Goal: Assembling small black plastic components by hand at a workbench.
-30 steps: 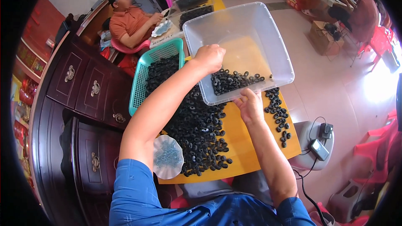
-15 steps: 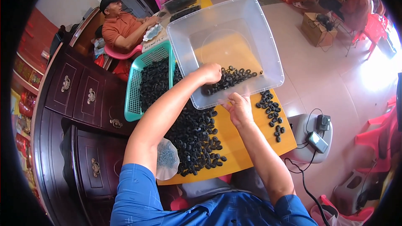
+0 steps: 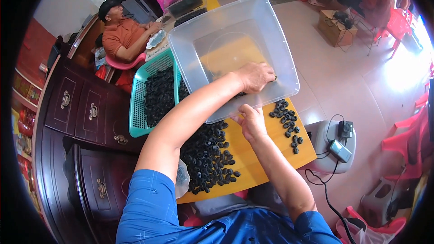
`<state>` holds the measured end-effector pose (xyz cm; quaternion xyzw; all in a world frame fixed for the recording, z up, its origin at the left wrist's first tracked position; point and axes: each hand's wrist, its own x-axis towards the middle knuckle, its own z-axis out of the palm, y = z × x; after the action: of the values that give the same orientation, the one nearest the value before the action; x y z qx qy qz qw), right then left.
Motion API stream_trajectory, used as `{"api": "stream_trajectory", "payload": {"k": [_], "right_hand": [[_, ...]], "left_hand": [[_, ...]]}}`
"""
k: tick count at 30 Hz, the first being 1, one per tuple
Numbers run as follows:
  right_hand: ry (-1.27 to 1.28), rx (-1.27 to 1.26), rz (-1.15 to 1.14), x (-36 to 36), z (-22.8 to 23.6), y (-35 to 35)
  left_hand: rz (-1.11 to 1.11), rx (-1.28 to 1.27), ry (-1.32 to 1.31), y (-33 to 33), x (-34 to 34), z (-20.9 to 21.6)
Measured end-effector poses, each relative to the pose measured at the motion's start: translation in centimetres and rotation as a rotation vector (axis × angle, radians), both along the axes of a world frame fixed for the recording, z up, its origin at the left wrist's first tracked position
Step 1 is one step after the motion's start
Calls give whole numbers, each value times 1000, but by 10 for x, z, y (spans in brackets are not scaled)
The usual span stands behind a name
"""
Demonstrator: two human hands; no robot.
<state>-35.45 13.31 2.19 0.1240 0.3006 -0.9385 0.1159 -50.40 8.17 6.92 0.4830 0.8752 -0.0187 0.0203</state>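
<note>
A clear plastic bin point(image 3: 181, 47) is held tilted above the yellow table. My right hand point(image 3: 253, 124) grips its near rim, the thumb on the outer side. Inside the bin, my left hand point(image 3: 257, 77) reaches to the right corner. Its fingers are drawn together at a small brownish piece point(image 3: 275, 77), too small to name. Small black ring-like parts point(image 3: 239, 95) lie in the bin, mostly hidden under my left hand and forearm. More black ring-like parts point(image 3: 210, 158) are heaped on the table below, and a looser group of black parts point(image 3: 285, 117) lies to the right.
Left stands a green basket point(image 3: 135, 108) full of black parts, beside a dark drawer cabinet point(image 3: 63, 108). A pale dish point(image 3: 182, 180) shows by my left elbow. A person in orange point(image 3: 122, 38) sits at the far left. A grey stool point(image 3: 316, 153) holds wired devices.
My left hand has moved right inside the bin, from the black parts to the small brownish piece in the corner. My right hand stays at the rim. The view has shifted slightly.
</note>
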Motion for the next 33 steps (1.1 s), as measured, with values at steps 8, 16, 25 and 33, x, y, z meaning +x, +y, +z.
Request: {"api": "stream_trajectory", "payload": {"k": [8,16,25,33], "right_hand": [[-34,4,19,7,3,1],[-18,-1,11,6,0,4],[-40,-24,3,9,-4,0],[-38,2,10,7,-5,4]], "left_hand": [[-176,60,-24,9,-13,-25],[-40,-260,12,-1,6,-11],[43,112,62,-70,28,14],[464,626,503,-125,80,107]]}}
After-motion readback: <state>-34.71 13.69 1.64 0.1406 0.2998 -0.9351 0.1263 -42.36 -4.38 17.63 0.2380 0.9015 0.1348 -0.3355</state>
